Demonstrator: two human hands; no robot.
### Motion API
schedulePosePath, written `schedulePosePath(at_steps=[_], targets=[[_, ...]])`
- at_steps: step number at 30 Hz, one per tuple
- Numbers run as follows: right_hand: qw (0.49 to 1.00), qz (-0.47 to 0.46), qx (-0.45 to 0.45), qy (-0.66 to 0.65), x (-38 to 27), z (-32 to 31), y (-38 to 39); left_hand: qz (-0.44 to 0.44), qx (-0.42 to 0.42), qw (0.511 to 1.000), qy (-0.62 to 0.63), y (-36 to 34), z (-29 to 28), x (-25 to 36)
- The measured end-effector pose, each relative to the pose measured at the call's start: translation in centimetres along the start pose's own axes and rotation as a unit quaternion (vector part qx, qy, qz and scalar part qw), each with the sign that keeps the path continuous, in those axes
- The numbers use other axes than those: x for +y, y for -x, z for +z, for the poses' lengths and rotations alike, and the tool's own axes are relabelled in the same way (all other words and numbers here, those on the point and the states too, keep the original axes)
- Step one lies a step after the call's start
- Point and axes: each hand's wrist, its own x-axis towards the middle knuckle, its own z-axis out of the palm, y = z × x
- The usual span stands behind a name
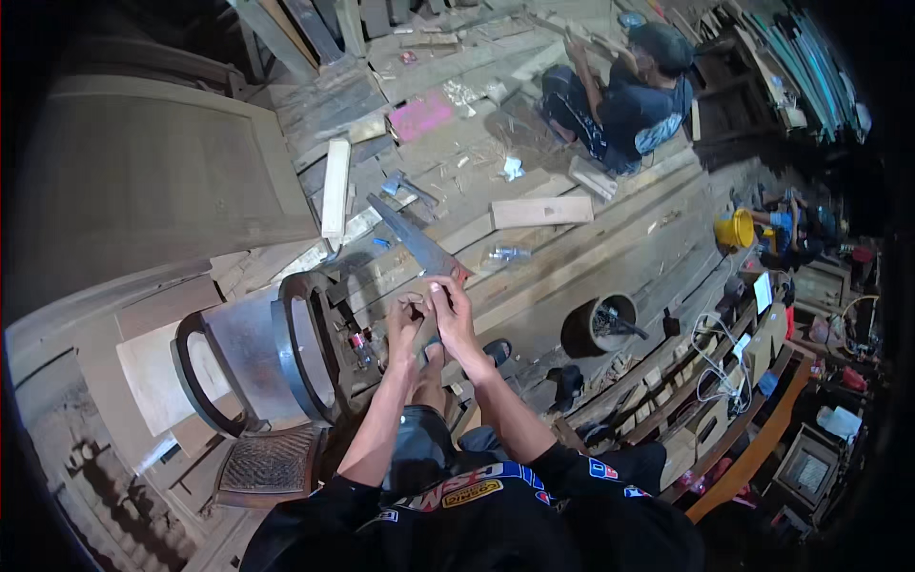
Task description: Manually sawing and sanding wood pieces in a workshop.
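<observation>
In front of my body, close together, are my two hands. My left hand (403, 326) has its fingers curled toward the right one. Beside it, my right hand (451, 313) is closed in a pinch, thumb and fingers together. Whatever they hold, if anything, is too small to make out. Just beyond the right hand lies a handsaw (416, 240) with a red handle, its blade pointing to the far left. A hatchet (410, 188) rests on the floor past the saw. To the right of the saw is a clear plastic bottle (510, 254) on its side.
A dark wooden chair frame (303, 348) stands at left, below a large panel (162, 172). Wood blocks (541, 212) lie on the plank floor (610, 257). At right are a bucket (599, 324) and a yellow pail (734, 230). A person (634, 100) sits at the far side.
</observation>
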Motion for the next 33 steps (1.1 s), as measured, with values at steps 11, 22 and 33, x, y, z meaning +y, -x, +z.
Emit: schedulePosePath(at_steps=[11, 22, 33], targets=[[0.938, -0.129, -0.111, 0.301, -4.2, 3.9, 9.4, -0.269, 0.014, 0.960, -0.075, 12.1, -2.1, 10.8], [0.936, 0.013, -0.286, 0.205, -9.1, -4.9, 12.5, -0.183, -0.019, 0.975, -0.124, 15.3, 0.6, 9.9], [0.929, -0.109, -0.249, 0.252, -11.1, -6.1, 10.1, -0.121, -0.067, 0.976, -0.169, 16.7, 4.5, 10.2]])
